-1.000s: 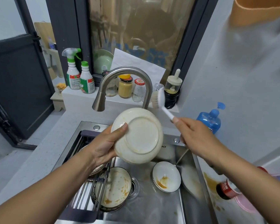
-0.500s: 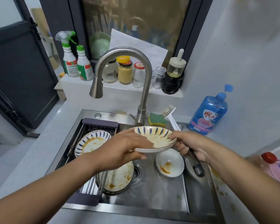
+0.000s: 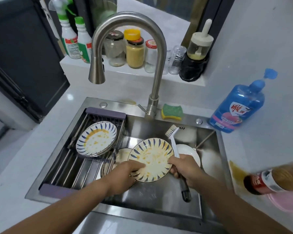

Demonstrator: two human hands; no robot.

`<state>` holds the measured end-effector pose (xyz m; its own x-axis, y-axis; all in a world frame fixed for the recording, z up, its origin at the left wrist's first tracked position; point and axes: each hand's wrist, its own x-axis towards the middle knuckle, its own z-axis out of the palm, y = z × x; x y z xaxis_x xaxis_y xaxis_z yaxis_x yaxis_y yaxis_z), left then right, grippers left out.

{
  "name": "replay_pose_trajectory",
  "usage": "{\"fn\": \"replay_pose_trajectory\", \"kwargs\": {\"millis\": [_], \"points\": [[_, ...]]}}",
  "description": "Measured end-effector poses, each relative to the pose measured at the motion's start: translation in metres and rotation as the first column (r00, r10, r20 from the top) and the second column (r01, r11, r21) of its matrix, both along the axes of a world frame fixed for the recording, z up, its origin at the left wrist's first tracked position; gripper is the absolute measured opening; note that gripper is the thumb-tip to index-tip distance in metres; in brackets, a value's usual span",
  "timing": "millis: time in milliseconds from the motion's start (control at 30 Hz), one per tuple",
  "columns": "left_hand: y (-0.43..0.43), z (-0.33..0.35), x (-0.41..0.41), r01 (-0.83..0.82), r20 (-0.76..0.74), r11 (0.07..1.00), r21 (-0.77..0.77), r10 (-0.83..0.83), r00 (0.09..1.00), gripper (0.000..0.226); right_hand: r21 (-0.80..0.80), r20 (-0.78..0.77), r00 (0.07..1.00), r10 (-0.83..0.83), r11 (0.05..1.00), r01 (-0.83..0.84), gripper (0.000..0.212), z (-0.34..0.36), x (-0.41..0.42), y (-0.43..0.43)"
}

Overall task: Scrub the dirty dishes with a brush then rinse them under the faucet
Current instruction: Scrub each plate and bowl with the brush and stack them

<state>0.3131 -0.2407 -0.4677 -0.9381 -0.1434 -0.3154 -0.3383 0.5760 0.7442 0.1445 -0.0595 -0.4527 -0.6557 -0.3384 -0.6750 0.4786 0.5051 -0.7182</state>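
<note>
Head view: the patterned plate (image 3: 152, 159), sauce-smeared, is held face-up low over the sink (image 3: 159, 197). Likely stiff, breakable and greasy-slick, so the rim is the hold. The left hand (image 3: 125, 173) pinches its near rim; the right hand (image 3: 186, 169) grips the brush (image 3: 173, 144), bristles raised beside the plate. The rack (image 3: 105, 113) and stacked dishes (image 3: 96, 139) crowd the left; bare basin lies near-right

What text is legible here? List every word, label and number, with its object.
Blue soap bottle: red shield with a large white character, seemingly "雕"; the rest is too small to read.
Sink's back wall: small dark print, unreadable.
Green-capped bottles, red-labelled bottle: labels blurred.
</note>
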Motion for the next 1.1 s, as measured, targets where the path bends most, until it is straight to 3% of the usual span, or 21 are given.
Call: {"fn": "replay_pose_trajectory", "kwargs": {"millis": [100, 200, 367, 467, 533, 633, 833, 900, 1000, 1100], "points": [[0.009, -0.036, 0.001, -0.174, -0.011, 0.982, 0.08, 0.176, 0.984, 0.041, 0.004, 0.048, 0.998, -0.038, 0.999, 0.038, 0.008, -0.023, 0.007, -0.008], [0.012, -0.054, 0.001, -0.229, 0.053, 0.971, 0.066, 0.225, 0.973, 0.02, 0.012, 0.089, 0.996, -0.028, 1.0, 0.027, 0.014, -0.042, 0.015, -0.018], [0.012, -0.065, -0.003, -0.278, 0.188, 0.961, 0.018, 0.269, 0.944, 0.022, 0.009, 0.135, 0.99, -0.029, 1.0, 0.028, 0.013, -0.057, 0.027, -0.04], [0.008, -0.065, -0.007, -0.355, 0.227, 0.934, 0.038, 0.338, 0.914, 0.035, 0.007, 0.172, 0.985, -0.033, 0.999, 0.033, 0.01, -0.062, 0.025, -0.05], [0.008, -0.064, -0.008, -0.433, 0.238, 0.896, 0.099, 0.401, 0.885, 0.042, 0.012, 0.191, 0.981, -0.039, 0.999, 0.037, 0.008, -0.066, 0.022, -0.054], [0.01, -0.064, -0.01, -0.535, 0.172, 0.808, 0.248, 0.507, 0.845, 0.033, 0.009, 0.21, 0.977, -0.031, 1.0, 0.03, 0.007, -0.073, 0.015, -0.057], [0.018, -0.085, -0.012, -0.727, 0.229, 0.617, 0.303, 0.693, 0.683, 0.021, -0.007, 0.256, 0.967, 0.002, 1.0, 0.0, 0.009, -0.097, 0.017, -0.07], [0.014, -0.097, -0.012, -0.752, 0.259, 0.61, 0.248, 0.707, 0.659, 0.021, -0.003, 0.252, 0.968, 0.007, 1.0, -0.006, 0.008, -0.104, 0.021, -0.076], [0.009, -0.124, -0.013, -0.794, 0.25, 0.597, 0.115, 0.756, 0.605, 0.038, -0.003, 0.236, 0.971, 0.028, 1.0, -0.029, 0.008, -0.11, 0.025, -0.084], [0.018, -0.11, -0.023, -0.808, 0.326, 0.573, -0.136, 0.796, 0.51, 0.048, 0.008, 0.201, 0.979, 0.038, 0.999, -0.041, 0.011, -0.116, 0.025, -0.092]]}}
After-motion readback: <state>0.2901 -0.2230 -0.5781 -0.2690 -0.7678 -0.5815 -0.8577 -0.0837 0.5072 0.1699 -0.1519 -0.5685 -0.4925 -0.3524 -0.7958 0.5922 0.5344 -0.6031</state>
